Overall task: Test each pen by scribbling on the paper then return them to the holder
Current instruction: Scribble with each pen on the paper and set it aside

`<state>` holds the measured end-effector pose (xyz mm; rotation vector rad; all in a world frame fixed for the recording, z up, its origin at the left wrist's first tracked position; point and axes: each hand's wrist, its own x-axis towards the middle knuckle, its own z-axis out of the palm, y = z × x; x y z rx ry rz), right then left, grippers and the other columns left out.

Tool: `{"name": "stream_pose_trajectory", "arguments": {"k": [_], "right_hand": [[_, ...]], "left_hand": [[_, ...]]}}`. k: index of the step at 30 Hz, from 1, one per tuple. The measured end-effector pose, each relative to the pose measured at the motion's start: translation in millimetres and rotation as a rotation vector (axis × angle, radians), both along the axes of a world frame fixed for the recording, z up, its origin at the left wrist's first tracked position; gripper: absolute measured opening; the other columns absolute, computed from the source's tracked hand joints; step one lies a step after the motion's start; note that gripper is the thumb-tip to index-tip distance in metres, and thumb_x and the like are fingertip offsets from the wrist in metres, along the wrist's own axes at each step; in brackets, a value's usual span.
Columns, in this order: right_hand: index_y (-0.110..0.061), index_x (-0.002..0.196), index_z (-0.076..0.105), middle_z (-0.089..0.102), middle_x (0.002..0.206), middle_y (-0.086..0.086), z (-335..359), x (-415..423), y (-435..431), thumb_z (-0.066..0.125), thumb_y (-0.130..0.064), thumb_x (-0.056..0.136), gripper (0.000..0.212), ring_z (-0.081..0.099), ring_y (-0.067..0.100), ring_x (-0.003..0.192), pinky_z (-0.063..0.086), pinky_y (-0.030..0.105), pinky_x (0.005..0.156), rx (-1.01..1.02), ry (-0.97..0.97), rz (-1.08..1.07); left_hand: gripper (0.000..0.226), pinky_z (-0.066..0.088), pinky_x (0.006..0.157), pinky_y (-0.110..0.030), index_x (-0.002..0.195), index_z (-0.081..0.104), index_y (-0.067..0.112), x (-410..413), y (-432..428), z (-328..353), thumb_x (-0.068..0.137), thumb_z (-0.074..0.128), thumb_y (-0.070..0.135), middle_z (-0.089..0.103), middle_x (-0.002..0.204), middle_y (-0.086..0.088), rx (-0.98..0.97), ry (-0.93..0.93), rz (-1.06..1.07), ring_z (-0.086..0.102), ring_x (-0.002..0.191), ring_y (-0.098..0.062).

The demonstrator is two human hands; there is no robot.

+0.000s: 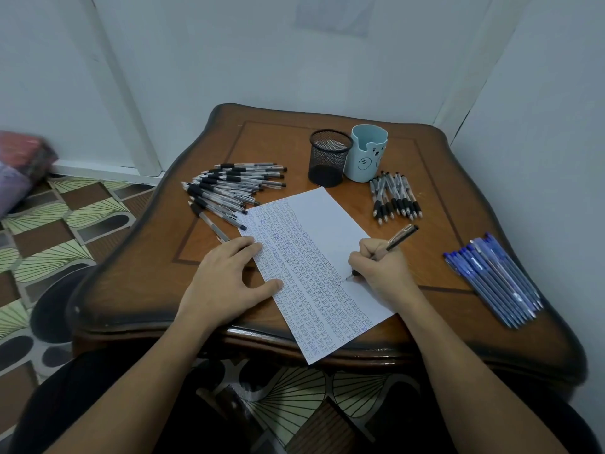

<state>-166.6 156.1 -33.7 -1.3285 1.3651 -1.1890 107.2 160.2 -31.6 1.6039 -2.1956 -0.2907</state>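
Observation:
A white sheet of paper (330, 221), mostly covered in scribbles, lies slantwise on the wooden table (281, 139). My right hand (383, 273) grips a dark pen (397, 239) with its tip on the paper's right side. My left hand (229, 276) presses flat on the paper's left edge. Behind the paper stand a black mesh holder (329, 157) and a light blue bear holder (366, 152); the mesh one looks empty, and the blue one's inside is hidden.
A big pile of black-grip pens (229, 188) lies at the left. A smaller bunch of black-grip pens (394, 198) sits before the blue holder. Several blue pens (494, 276) lie at the right edge. Walls close in behind and right.

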Motion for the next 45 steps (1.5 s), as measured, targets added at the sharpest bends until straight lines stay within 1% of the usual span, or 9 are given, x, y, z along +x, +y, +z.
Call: {"name": "stream_pose_trajectory", "arguments": {"k": [10, 14, 17, 21, 24, 30, 35, 40, 45], "right_hand": [[-0.023, 0.046, 0.037, 0.034, 0.052, -0.003, -0.3, -1.2, -1.8, 0.061, 0.008, 0.086, 0.056, 0.046, 0.007, 0.049, 0.051, 0.034, 0.06, -0.004, -0.013, -0.033], [-0.021, 0.052, 0.052, 0.052, 0.055, 0.0, 12.4, -2.5, -4.1, 0.055, -0.002, 0.095, 0.048, 0.051, 0.012, 0.053, 0.045, 0.032, 0.057, 0.052, -0.205, -0.174], [-0.022, 0.05, 0.054, 0.047, 0.052, 0.003, 18.9, -3.0, -2.7, 0.048, -0.02, 0.104, 0.053, 0.043, 0.017, 0.056, 0.037, 0.032, 0.059, 0.086, -0.405, -0.228], [-0.013, 0.094, 0.056, 0.038, 0.047, 0.001, 21.8, -0.6, -0.9, 0.033, -0.049, 0.104, 0.044, 0.037, 0.014, 0.042, 0.028, 0.027, 0.045, 0.124, -0.367, -0.22], [-0.011, 0.109, 0.061, 0.043, 0.05, 0.004, 25.6, 1.9, -3.4, 0.035, -0.044, 0.106, 0.041, 0.038, 0.013, 0.042, 0.03, 0.026, 0.043, 0.154, -0.239, -0.201], [-0.012, 0.101, 0.058, 0.042, 0.051, 0.004, 35.6, 5.9, -8.7, 0.051, -0.033, 0.103, 0.022, 0.032, 0.015, 0.041, 0.031, 0.023, 0.039, 0.194, -0.272, -0.199], [-0.012, 0.101, 0.063, 0.049, 0.053, 0.004, 50.1, -3.7, -38.7, 0.05, -0.039, 0.103, 0.031, 0.039, 0.014, 0.044, 0.033, 0.028, 0.046, 0.373, -0.002, -0.184], [-0.011, 0.081, 0.058, 0.053, 0.065, 0.006, 69.6, -23.3, -81.3, 0.059, -0.033, 0.099, 0.029, 0.045, 0.016, 0.051, 0.039, 0.027, 0.049, 0.293, 0.428, -0.275], [-0.006, 0.104, 0.064, 0.059, 0.079, 0.006, 67.3, -47.4, -122.3, 0.062, -0.035, 0.096, 0.03, 0.056, 0.018, 0.069, 0.038, 0.027, 0.054, 0.289, 0.765, -0.395]], "left_hand": [[0.094, 0.023, 0.111, -0.032, 0.138, 0.051, 0.024, -0.3, -0.1, -0.6, 0.068, 0.038, 0.084, 0.044, 0.145, 0.009, 0.002, -0.005, 0.003, 0.035, 0.133, -0.009], [0.094, 0.023, 0.111, -0.032, 0.139, 0.051, 0.024, 0.2, -0.1, 0.0, 0.067, 0.037, 0.084, 0.043, 0.145, 0.009, 0.006, -0.009, -0.002, 0.035, 0.133, -0.009], [0.094, 0.024, 0.111, -0.033, 0.138, 0.052, 0.024, 0.6, -0.8, -0.9, 0.067, 0.037, 0.085, 0.044, 0.145, 0.009, 0.004, -0.006, 0.0, 0.036, 0.133, -0.01], [0.094, 0.022, 0.113, -0.034, 0.139, 0.05, 0.026, 1.4, -1.4, -2.4, 0.068, 0.037, 0.085, 0.042, 0.146, 0.009, 0.016, -0.009, 0.002, 0.034, 0.134, -0.009], [0.095, 0.023, 0.113, -0.034, 0.139, 0.05, 0.025, 1.2, -1.4, -1.7, 0.067, 0.037, 0.086, 0.042, 0.146, 0.009, 0.021, -0.005, -0.002, 0.034, 0.134, -0.01], [0.096, 0.023, 0.111, -0.032, 0.139, 0.051, 0.023, 0.6, 0.0, 1.3, 0.067, 0.035, 0.085, 0.043, 0.146, 0.008, 0.016, -0.01, -0.011, 0.035, 0.134, -0.01], [0.097, 0.021, 0.112, -0.03, 0.141, 0.047, 0.025, 1.4, 0.9, 2.6, 0.067, 0.034, 0.085, 0.039, 0.148, 0.009, 0.033, -0.015, -0.01, 0.033, 0.136, -0.009], [0.098, 0.019, 0.113, -0.029, 0.143, 0.045, 0.027, 2.5, -0.2, 1.7, 0.066, 0.032, 0.086, 0.037, 0.149, 0.011, 0.047, -0.008, -0.011, 0.03, 0.136, -0.008], [0.096, 0.02, 0.112, -0.029, 0.142, 0.046, 0.027, 3.1, -1.8, -1.4, 0.068, 0.034, 0.086, 0.038, 0.148, 0.011, 0.03, 0.002, -0.013, 0.032, 0.136, -0.009]]}}
